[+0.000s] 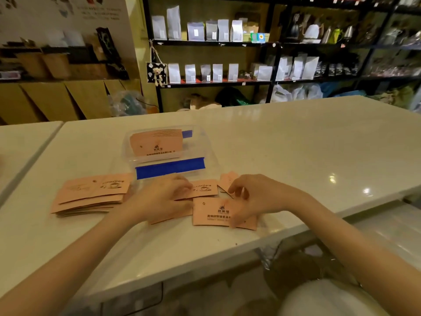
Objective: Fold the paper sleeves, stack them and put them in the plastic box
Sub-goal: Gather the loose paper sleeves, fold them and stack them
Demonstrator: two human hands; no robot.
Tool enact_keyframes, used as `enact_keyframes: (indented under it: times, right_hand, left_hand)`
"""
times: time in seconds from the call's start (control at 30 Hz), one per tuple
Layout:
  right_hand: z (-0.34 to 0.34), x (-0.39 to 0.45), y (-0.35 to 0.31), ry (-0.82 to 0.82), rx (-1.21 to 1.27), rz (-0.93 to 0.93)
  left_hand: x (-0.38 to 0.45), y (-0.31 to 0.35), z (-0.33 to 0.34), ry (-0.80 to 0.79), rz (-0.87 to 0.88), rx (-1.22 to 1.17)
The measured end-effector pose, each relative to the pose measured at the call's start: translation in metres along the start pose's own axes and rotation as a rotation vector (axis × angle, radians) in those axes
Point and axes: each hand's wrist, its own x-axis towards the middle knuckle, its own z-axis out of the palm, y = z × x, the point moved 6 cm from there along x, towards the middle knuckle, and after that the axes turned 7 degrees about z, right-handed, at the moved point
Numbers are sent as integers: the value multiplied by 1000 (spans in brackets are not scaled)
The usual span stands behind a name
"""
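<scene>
Several salmon-pink paper sleeves lie on the white counter. A flat pile of unfolded sleeves sits at the left. A clear plastic box with blue clips stands behind my hands, and a stack of folded sleeves lies inside it. My left hand rests flat, fingers down, on a sleeve with a cup print. My right hand pinches the right part of a printed sleeve with thumb and fingers. Another small sleeve lies just behind my right hand.
The box's lid with a blue strip lies flat in front of the box. The counter's front edge runs close below my forearms. Shelves with white bags stand beyond the counter. A second counter adjoins at the left.
</scene>
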Motion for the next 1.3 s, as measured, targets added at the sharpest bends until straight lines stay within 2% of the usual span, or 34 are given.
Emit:
enact_keyframes:
  times: [0.13, 0.27, 0.4, 0.57, 0.7, 0.9, 1.03, 1.17, 1.3]
  right_hand:
    - [7, -1, 0, 59, -88, -26]
    - [11, 2, 2, 75, -72, -45]
    - [10, 4, 4, 64, -25, -69]
    - [2, 4, 3, 63, 7, -118]
    - [-13, 6, -8, 94, 48, -182]
    - [-31, 17, -39, 59, 177, -242]
    - [-35, 31, -69, 55, 189, -305]
    - [-39, 43, -104, 67, 225, -401]
    - [-43, 49, -148, 172, 290, -545]
  left_hand:
    - [-3, -14, 2, 13, -62, -61]
    - [-3, -19, 2, 28, -75, -88]
    - [-3, -25, -1, 84, -94, -142]
    - [-6, -29, -11, 181, -172, -300]
    - [-17, -27, -33, 270, -168, -427]
    - [-49, -46, -76, 487, -187, -430]
    - [-76, -80, -92, 568, -264, -424]
    - [-107, -114, -93, 581, -338, -423]
    - [-124, -137, -83, 544, -395, -397]
